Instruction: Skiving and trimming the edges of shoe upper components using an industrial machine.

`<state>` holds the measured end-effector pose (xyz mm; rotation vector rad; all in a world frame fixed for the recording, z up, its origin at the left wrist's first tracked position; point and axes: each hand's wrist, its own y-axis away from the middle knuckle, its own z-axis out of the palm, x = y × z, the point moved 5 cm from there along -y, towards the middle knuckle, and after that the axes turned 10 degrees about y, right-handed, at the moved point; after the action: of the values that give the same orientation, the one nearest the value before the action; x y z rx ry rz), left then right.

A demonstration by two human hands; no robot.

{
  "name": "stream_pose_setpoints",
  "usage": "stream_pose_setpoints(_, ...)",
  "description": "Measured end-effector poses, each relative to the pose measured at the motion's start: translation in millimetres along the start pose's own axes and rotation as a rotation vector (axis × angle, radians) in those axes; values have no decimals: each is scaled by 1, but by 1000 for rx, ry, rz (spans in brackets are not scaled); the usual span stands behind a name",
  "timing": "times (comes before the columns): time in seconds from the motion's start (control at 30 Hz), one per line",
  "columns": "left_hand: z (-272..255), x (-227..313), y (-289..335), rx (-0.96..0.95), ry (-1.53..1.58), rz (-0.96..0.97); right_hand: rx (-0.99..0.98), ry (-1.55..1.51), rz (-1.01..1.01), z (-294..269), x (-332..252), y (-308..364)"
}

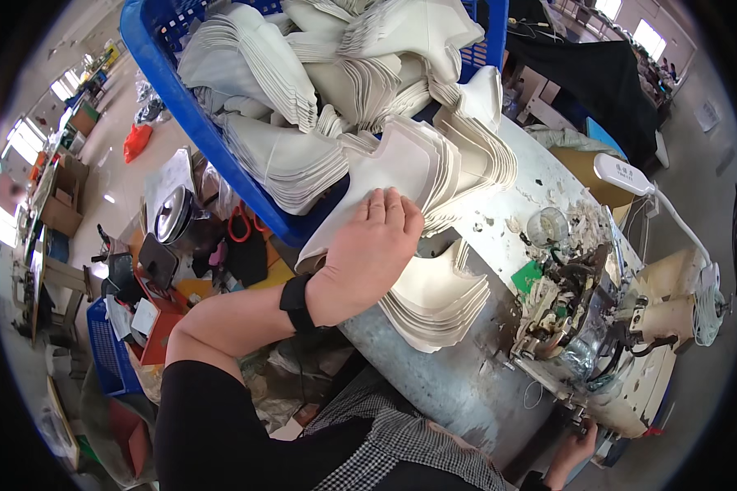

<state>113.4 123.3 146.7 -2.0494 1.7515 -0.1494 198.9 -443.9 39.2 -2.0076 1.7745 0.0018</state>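
Note:
My left hand (373, 245), with a black band at the wrist, lies palm down with its fingers stretched out on a stack of curved, off-white cut sheets (401, 159) that look like shoe-upper pieces. This stack rests partly against the rim of a blue plastic basket (221, 155). A second stack of the same pieces (438, 303) lies on the worn table, just right of my left wrist. At the lower right, my right hand (577, 454) has its fingers curled at a small metal part under the machine's edge; its grip is partly hidden.
More stacks (262, 69) fill the basket. A machine (569, 319) stands on the right of the table (418, 385), surrounded by scraps and a clear cup (547, 227). A white lamp (626, 176) bends over it. Red-handled scissors (239, 223) and a lidded metal pot (176, 217) are at the left.

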Motion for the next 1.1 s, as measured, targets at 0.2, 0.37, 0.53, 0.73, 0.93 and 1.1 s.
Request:
stream_pose_setpoints(0.2, 3, 1, -1, -5, -44, 16, -154, -119, 140, 18, -25, 4)
stream_pose_setpoints(0.37, 2, -1, 0, 17, -44, -1, 3, 347, -225, -1, -36, -3)
stream_pose_setpoints(0.53, 2, 2, -1, -7, -72, -5, -172, -554, 428, 12, 2, 1)
stream_pose_setpoints(0.73, 2, 0, -2, 8, -60, -1, 44, 208, -187, 6, -33, 8)
stream_pose_setpoints(0.93, 2, 2, -2, 4, -97, -5, -119, -575, 369, 10, -8, 2)
stream_pose_setpoints(1.1, 3, 2, -3, 0, -92, 3, 85, 182, -156, 0, -49, 7)
